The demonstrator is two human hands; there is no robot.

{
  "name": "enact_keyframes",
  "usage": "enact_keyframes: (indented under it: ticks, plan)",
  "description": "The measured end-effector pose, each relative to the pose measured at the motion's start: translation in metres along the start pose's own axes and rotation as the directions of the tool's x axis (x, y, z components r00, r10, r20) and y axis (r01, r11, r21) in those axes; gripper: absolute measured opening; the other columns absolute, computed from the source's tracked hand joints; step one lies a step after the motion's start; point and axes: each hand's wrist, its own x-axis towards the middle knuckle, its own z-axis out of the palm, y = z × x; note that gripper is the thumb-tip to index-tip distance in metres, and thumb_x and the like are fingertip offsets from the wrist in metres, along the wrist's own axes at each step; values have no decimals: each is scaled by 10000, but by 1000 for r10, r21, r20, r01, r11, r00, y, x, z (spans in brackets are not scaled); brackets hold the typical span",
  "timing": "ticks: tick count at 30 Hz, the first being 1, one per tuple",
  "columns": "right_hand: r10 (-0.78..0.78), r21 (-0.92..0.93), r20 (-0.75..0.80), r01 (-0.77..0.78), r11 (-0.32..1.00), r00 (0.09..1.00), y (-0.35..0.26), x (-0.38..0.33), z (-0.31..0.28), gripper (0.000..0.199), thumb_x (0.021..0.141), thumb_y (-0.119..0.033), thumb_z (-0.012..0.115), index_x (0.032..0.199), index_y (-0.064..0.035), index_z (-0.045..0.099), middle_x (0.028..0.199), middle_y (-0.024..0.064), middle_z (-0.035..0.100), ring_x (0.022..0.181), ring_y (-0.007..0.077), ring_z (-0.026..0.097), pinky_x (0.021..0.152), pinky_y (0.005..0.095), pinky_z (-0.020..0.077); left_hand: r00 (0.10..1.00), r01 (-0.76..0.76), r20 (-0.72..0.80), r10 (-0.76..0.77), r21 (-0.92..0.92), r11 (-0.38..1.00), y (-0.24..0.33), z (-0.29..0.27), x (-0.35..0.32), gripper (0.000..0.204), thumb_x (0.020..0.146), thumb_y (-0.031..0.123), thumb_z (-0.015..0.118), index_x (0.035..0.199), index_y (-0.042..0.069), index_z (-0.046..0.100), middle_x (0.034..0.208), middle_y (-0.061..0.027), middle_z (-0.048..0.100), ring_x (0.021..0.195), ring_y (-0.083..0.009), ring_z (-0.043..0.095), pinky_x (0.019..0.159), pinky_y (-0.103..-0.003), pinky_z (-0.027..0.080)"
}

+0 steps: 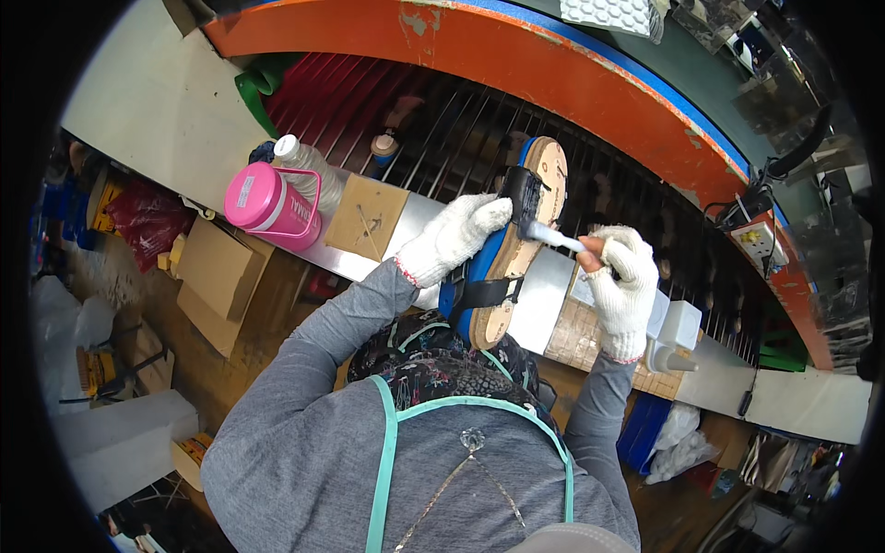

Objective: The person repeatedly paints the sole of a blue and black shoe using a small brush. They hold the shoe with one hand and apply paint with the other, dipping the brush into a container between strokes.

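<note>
My left hand [452,238], in a white knitted glove, grips the side of a sandal [513,265] with a tan sole. The sandal is tilted up, its sole edge facing right. A blue shoe last [483,262] shows along its left side. It has a wide black strap [523,192] near the upper end and a narrower one [485,294] lower down. My right hand [623,288], also gloved but with bare thumb and fingertip, pinches a small brush [559,239] with a pale handle. The brush's dark tip meets the sandal's edge just below the wide strap.
Beyond my hands lies a rack of metal rods [442,138], bounded by an orange beam [553,57]. On the ledge at left stand a pink jug [297,219], a clear bottle [312,166] and a cardboard piece [367,217]. White containers [680,325] stand right of my right hand.
</note>
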Motion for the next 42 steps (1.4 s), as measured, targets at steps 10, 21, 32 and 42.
enact_keyframes:
  ticks: [10,21,32,42]
  plan:
    - [361,438,-72,-295,849,930,-12,-40,43,161,862,-71,752,980,36,729,917,54,608,777,118,560,650,244,451,987,70,-73,-142,-602,795,0,21,7,673,1009,648,400,1364,92,536,1148,-70,663,1014,-157,653,899,-324,562]
    - [92,-204,-303,-158,966,948,-20,-21,49,161,802,-170,806,928,-75,777,955,49,683,812,191,571,755,325,414,987,-63,-160,12,-320,945,-7,14,-2,614,1043,537,444,1409,48,510,1263,-81,613,1112,-144,591,1000,-327,483]
    - [127,-18,-109,-130,991,986,-17,-25,47,176,760,-152,823,912,-77,779,957,60,684,880,208,603,791,330,413,950,-150,-302,85,-200,968,-10,-1,7,623,1024,553,459,1338,30,584,1140,-70,668,1013,-130,605,935,-298,482]
    - [152,24,-80,-151,988,985,-20,-38,45,195,750,-132,824,927,-66,776,950,65,683,883,226,611,809,333,426,959,-94,-280,42,-176,980,-2,-11,20,705,1002,595,475,1391,11,544,1223,-108,659,1079,-158,622,992,-307,472]
